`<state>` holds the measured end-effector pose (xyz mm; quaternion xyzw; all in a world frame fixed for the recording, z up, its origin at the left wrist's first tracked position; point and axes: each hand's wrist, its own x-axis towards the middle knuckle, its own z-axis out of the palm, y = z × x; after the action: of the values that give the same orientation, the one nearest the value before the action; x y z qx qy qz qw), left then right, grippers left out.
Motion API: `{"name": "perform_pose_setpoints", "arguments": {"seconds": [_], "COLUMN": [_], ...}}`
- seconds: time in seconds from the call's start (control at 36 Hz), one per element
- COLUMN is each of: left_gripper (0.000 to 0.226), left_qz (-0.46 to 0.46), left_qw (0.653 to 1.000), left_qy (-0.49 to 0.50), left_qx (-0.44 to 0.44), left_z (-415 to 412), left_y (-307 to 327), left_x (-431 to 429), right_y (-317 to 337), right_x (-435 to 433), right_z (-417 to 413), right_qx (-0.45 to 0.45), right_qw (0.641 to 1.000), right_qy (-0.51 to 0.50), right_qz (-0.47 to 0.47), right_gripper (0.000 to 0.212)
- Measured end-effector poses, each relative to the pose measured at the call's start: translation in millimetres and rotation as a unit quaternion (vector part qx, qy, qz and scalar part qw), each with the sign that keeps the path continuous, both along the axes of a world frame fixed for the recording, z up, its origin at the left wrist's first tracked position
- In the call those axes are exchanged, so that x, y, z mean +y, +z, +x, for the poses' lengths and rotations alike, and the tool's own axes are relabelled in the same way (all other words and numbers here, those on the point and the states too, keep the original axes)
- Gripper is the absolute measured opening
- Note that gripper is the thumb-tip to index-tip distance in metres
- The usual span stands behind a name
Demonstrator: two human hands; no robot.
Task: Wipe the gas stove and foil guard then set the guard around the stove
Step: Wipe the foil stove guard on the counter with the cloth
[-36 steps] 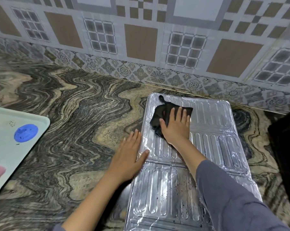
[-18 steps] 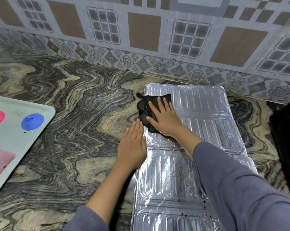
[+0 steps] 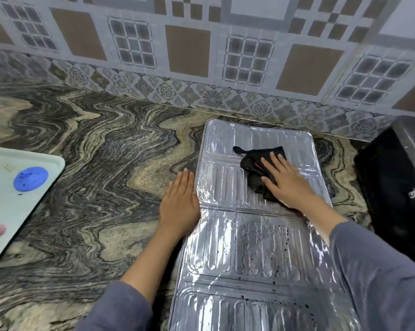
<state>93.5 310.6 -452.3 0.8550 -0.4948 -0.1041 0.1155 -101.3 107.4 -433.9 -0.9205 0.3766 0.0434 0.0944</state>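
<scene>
The silver foil guard (image 3: 228, 247) lies flat on the marbled counter, its ribbed panels running from the wall toward me, with dark specks on the middle panel. A black cloth (image 3: 254, 167) sits on its far panel. My right hand (image 3: 285, 185) presses flat on the cloth, fingers spread toward the upper left. Flat on the counter rests my left hand (image 3: 180, 201), its fingers together and its side against the guard's left edge. The black gas stove (image 3: 392, 187) shows only partly at the right edge.
A pale tray (image 3: 22, 211) with a blue disc (image 3: 30, 179) and a pink item sits at the left edge. The tiled wall (image 3: 201, 56) rises behind the counter (image 3: 94, 175).
My right hand has slid the black cloth from the guard's far left corner rightward to the right side of the far panel. My left hand has stayed at the guard's left edge.
</scene>
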Motion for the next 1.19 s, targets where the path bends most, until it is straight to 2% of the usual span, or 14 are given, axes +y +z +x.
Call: {"name": "perform_pose_setpoints", "arguments": {"seconds": [0.19,0.28,0.44,0.58,0.78,0.97,1.03,1.11,1.19], "left_gripper": [0.053,0.053,0.053,0.053,0.053,0.059,0.065,0.071,0.068], "left_qz": [-0.007,-0.006,-0.006,-0.007,-0.011,-0.077,-0.070,-0.024,-0.001], "left_qw": [1.000,1.000,1.000,1.000,1.000,0.994,0.992,0.995,0.998], "left_qy": [0.000,0.005,0.010,0.010,-0.003,-0.033,-0.055,-0.073,-0.060], "left_qx": [0.001,-0.005,-0.009,-0.014,-0.011,0.075,0.090,0.058,0.025], "left_z": [0,0,-1,0,1,3,1,-11,-22], "left_y": [-1,-2,-4,-6,-2,7,9,6,3], "left_x": [-1,-2,-3,-4,-1,13,25,48,58], "right_y": [0,0,-4,-6,-7,-7,-8,-6,-3], "right_x": [10,23,50,67,85,81,81,81,83], "right_z": [-26,-27,-3,28,72,77,77,77,76], "right_qx": [0.027,0.008,-0.011,-0.014,-0.016,-0.017,-0.019,-0.015,-0.015], "right_qw": [0.987,0.976,0.958,0.964,0.982,0.984,0.984,0.984,0.985], "right_qy": [-0.156,-0.217,-0.284,-0.265,-0.187,-0.176,-0.175,-0.174,-0.172], "right_qz": [-0.009,0.010,0.025,0.027,0.021,0.026,0.026,0.020,0.022], "right_gripper": [0.061,0.061,0.067,0.075,0.079,0.080,0.080,0.085,0.096]}}
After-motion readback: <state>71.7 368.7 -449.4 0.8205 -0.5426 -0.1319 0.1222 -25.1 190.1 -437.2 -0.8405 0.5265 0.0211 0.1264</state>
